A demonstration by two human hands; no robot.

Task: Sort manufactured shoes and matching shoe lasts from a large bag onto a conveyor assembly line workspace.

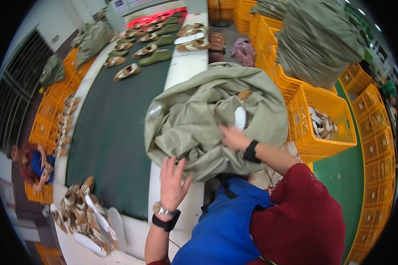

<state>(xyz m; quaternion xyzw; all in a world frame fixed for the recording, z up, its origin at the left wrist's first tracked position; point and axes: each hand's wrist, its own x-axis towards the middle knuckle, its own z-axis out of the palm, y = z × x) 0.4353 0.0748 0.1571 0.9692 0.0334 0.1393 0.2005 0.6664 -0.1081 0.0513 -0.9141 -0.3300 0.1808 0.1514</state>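
Observation:
A large grey-green cloth sack [185, 106] lies spread open in front of me, its rim rolled into a ring. Inside it, among the folds, show a white insole-shaped piece [240, 118] and a small brown piece [244, 94]. My right hand [235, 138] is over the sack's inner cloth, just below the white piece; motion blurs its fingers, so its grip is unclear. At the sack's near left edge, my left hand [172, 183] has its fingers spread and holds nothing. A watch [163, 209] and a black band are on that wrist.
Left of the sack runs a dark green conveyor belt [115, 132] carrying brown-and-white shoes [127, 72] and green shoe lasts [155, 57]. More shoes [79, 207] are piled at lower left. Yellow crates [329, 148] stand close on the right. A co-worker [33, 165] sits across the belt.

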